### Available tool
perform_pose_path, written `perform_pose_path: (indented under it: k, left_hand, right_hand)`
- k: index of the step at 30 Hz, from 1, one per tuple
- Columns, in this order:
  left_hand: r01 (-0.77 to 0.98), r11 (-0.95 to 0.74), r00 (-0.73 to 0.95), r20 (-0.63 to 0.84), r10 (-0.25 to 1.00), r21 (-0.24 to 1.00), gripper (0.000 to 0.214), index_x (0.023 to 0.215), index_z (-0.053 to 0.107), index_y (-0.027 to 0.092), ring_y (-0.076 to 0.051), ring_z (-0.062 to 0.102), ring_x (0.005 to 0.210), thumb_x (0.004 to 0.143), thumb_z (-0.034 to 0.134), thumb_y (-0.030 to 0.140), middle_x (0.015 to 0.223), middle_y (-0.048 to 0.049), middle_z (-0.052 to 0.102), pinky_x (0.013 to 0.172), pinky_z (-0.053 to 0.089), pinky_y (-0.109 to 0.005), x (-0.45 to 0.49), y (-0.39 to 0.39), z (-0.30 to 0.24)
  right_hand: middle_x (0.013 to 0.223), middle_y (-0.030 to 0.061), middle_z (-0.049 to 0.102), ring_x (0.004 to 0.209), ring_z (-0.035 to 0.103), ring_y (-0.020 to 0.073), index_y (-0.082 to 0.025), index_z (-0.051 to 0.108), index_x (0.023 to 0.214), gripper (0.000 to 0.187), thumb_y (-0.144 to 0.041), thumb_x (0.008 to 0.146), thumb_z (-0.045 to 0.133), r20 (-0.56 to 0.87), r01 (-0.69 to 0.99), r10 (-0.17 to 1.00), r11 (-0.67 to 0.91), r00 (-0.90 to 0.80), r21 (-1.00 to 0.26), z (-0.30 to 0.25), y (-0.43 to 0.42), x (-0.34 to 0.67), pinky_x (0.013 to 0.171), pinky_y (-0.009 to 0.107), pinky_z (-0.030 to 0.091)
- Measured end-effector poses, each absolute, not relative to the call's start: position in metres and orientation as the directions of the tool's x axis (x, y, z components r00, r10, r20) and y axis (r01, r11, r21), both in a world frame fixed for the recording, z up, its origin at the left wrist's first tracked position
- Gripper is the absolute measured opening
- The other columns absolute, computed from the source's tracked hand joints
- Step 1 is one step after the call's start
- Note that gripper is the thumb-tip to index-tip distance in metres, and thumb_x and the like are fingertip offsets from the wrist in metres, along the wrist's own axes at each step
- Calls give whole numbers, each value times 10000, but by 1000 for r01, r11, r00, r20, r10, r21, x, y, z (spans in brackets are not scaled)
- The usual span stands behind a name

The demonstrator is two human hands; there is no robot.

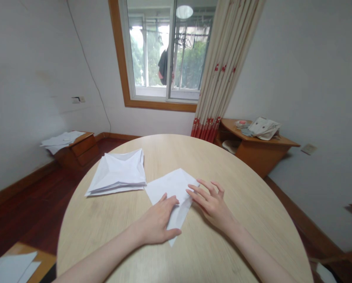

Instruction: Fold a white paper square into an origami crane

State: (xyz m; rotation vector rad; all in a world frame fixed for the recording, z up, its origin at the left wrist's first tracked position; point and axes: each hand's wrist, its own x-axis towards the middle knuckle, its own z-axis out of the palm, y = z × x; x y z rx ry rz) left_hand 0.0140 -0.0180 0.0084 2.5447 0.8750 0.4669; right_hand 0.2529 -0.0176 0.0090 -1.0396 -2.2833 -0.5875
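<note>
A folded sheet of white paper (170,184) lies on the round table in front of me, one narrow point toward me. My left hand (161,218) rests across its near left part with the fingers and thumb apart. At the paper's right edge, my right hand (209,198) touches it with spread fingertips. Up and to the left sits a stack of folded white papers (118,169), its lower right corner close to the sheet's left corner. The left hand covers part of the sheet's near left side.
The pale wooden table (252,236) has a curved edge. A small cabinet (83,149) with papers on top stands at the left wall. On the right, a wooden desk (258,153) holds a bag (264,128). More white sheets (8,269) lie at lower left.
</note>
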Motion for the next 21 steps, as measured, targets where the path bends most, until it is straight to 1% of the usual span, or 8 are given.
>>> perform_pose_path:
  k: [3, 5, 7, 10, 13, 16, 19, 21]
  left_hand:
    - [473, -720, 773, 154, 616, 507, 623, 1300, 363, 163, -300, 386, 1338, 785, 665, 340, 1395, -186, 453, 1154, 184, -536, 13, -18, 8]
    - [454, -729, 784, 159, 600, 512, 590, 1299, 382, 170, -295, 380, 1343, 802, 650, 340, 1399, -179, 454, 1154, 178, -537, 12, -17, 8]
    - [440, -742, 791, 172, 587, 505, 527, 1266, 426, 169, -289, 384, 1341, 811, 639, 329, 1384, -171, 473, 1155, 169, -536, 11, -17, 8]
    - [421, -764, 802, 193, 566, 489, 468, 1199, 491, 159, -277, 402, 1330, 798, 658, 333, 1354, -165, 504, 1158, 155, -525, 11, -18, 9]
    - [388, -779, 817, 207, 538, 493, 572, 1218, 503, 166, -283, 418, 1318, 760, 694, 449, 1347, -164, 516, 1153, 160, -527, 10, -19, 10]
    - [359, -795, 836, 210, 507, 489, 714, 1297, 472, 174, -304, 400, 1331, 731, 684, 556, 1380, -166, 495, 1143, 166, -542, 10, -20, 10]
    - [356, -808, 847, 203, 492, 470, 804, 1344, 451, 178, -319, 368, 1351, 706, 685, 608, 1411, -154, 470, 1140, 165, -551, 9, -20, 9]
    - [352, -818, 853, 205, 480, 454, 861, 1364, 441, 184, -325, 350, 1361, 679, 694, 639, 1425, -148, 457, 1141, 156, -556, 9, -20, 7]
  right_hand:
    - [1199, 43, 666, 1197, 487, 235, -277, 539, 1280, 351, -200, 942, 486, 653, 792, 561, 602, -509, 100, 12, -16, 259, 1018, 442, 222]
    - [1221, 72, 648, 1177, 498, 248, -244, 533, 1285, 346, -247, 940, 499, 649, 798, 582, 599, -490, 66, 15, -15, 264, 992, 438, 263]
    - [1205, 97, 647, 1153, 512, 258, -216, 558, 1249, 325, -286, 936, 509, 630, 788, 598, 615, -496, 37, 18, -14, 270, 963, 437, 300]
    - [1040, 81, 699, 1033, 582, 238, -215, 656, 1030, 191, -289, 942, 504, 601, 760, 622, 649, -502, -36, 23, -12, 278, 922, 437, 327]
    - [876, 49, 720, 915, 618, 215, -217, 685, 847, 197, -279, 934, 520, 549, 729, 658, 673, -515, -123, 29, -11, 285, 890, 431, 354]
    - [823, 40, 722, 839, 629, 197, -220, 698, 779, 235, -258, 925, 517, 454, 712, 725, 660, -518, -240, 33, -11, 291, 834, 394, 417]
    - [838, 40, 724, 820, 642, 196, -223, 710, 766, 190, -225, 879, 558, 325, 745, 824, 562, -465, -359, 31, -11, 296, 773, 347, 463]
    - [834, 35, 727, 812, 652, 202, -226, 715, 756, 152, -183, 835, 592, 221, 785, 883, 470, -414, -404, 29, -11, 298, 758, 332, 472]
